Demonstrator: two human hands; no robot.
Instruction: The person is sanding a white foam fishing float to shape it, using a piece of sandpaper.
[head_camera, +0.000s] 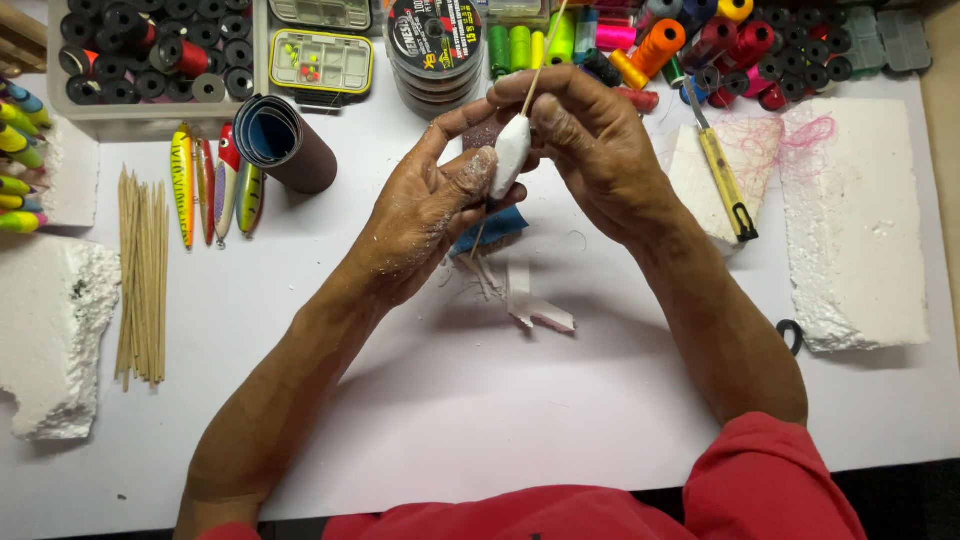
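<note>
L hand (425, 215) grip pinches white foam float (510, 155); R hand (590, 135) grip clenched on its stick (541, 60).

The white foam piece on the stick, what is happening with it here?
A person in red sleeves holds a white foam piece, oval and mounted on a thin wooden stick, above a white table. The left hand supports it from below; the right hand pinches it from above. Foam scraps lie underneath, with painted fishing lures and thread spools nearby.

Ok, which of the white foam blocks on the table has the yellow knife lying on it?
The small foam wedge right of the hands: the yellow utility knife lies across it.
</note>
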